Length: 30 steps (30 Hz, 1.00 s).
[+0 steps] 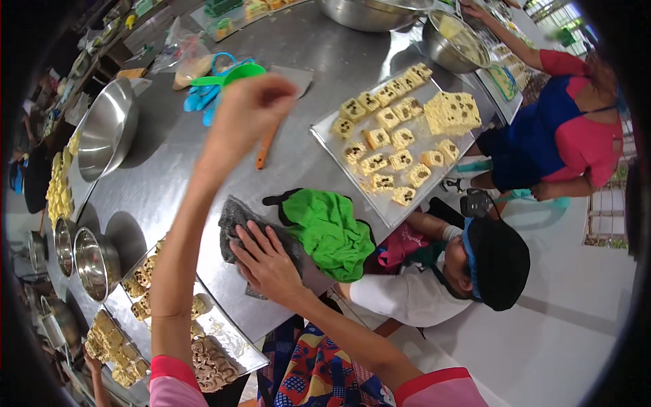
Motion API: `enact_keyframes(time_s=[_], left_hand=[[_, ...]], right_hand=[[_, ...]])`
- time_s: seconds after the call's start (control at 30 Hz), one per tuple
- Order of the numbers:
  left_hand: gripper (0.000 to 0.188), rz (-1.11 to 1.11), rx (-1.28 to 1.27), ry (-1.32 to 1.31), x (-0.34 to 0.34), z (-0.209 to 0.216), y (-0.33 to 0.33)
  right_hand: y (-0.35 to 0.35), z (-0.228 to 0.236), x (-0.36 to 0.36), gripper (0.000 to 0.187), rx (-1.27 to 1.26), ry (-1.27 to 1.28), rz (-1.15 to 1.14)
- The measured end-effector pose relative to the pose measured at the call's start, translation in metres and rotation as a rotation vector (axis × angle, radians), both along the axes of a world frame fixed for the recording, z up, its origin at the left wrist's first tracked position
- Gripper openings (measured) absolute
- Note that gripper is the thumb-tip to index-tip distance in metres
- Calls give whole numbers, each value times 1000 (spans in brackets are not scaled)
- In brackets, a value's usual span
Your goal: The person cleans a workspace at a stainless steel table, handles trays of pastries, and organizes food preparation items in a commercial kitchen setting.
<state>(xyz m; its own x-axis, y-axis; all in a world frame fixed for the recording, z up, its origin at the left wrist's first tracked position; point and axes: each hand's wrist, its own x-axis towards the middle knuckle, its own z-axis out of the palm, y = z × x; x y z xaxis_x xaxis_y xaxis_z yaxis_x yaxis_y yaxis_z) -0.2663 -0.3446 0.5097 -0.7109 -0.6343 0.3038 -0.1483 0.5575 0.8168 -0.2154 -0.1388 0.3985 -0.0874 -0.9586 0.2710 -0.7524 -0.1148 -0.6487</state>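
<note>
My left hand [254, 108] is raised over the metal table [224, 186], its fingers curled together and slightly blurred; whatever they may hold cannot be made out. Partly hidden behind it are a green scoop [243, 72] and a scraper with an orange-brown handle [268, 146]. My right hand [268, 261] lies flat with spread fingers on a dark grey cloth [237, 220] near the table's front edge. A crumpled bright green cloth [332, 234] with dark edging sits just right of the grey one.
A tray [390, 217] of small frosted cake pieces stands to the right, another tray [234, 332] at lower left. Steel bowls [112, 129] line the left side; a mixing bowl [456, 41] is at the far right. A person in a black cap [498, 264] is close on my right.
</note>
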Motion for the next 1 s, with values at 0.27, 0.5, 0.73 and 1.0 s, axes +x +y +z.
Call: enact_keyframes(time_s=[0.27,0.5,0.73,1.0], left_hand=[[19,-474,-158,160,-167,-53,115],[20,-435,-234,-82,-202,-71,126],[19,-471,-250,-128,-211,-76,126],[33,-248,-336,90,-208,-89,124]], right_hand=[[2,-15,11,47,2,46,46],[2,-19,8,50,-62,112,14],[7,-17,6,50,-41,-5,8],[-5,-17,12,48,-77,30,123]])
